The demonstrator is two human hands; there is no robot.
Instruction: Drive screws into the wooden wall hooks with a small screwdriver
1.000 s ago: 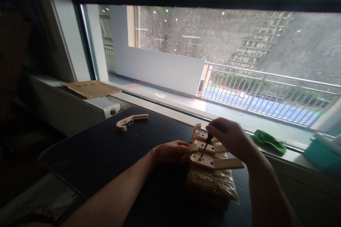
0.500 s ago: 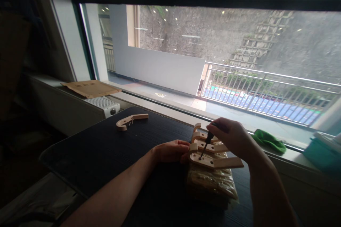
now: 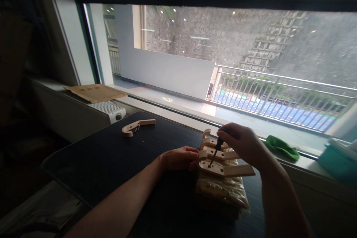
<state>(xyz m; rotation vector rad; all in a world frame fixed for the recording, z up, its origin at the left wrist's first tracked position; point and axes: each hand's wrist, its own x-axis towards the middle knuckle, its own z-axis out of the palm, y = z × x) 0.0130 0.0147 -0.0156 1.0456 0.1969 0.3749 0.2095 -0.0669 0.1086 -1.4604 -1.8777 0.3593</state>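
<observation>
A black-handled screwdriver (image 3: 218, 144) is in my right hand (image 3: 242, 139), whose fingers are closed around the handle. Its tip stands in a hole of the nearest pale wooden hook (image 3: 237, 171), at a slant. My left hand (image 3: 182, 157) is closed at the curved end of that hook and seems to pinch it; the fingertips are partly hidden. Behind it, more wooden hooks (image 3: 217, 153) lie in a row. They all rest on a plastic-wrapped block (image 3: 223, 189). Apart from these, one loose wooden hook (image 3: 131, 128) lies on the dark table with small screws (image 3: 137, 128) beside it.
The black table (image 3: 106, 156) stands against a windowsill. On the sill lie a brown paper envelope (image 3: 96, 93) and a green cloth (image 3: 281, 148). A teal container (image 3: 338, 161) is at the far right, and a white heater (image 3: 108, 109) stands behind the table's left corner.
Almost nothing differs. My right hand and the screwdriver handle have shifted very slightly, while the tip stays in the same hole. My left hand keeps its place.
</observation>
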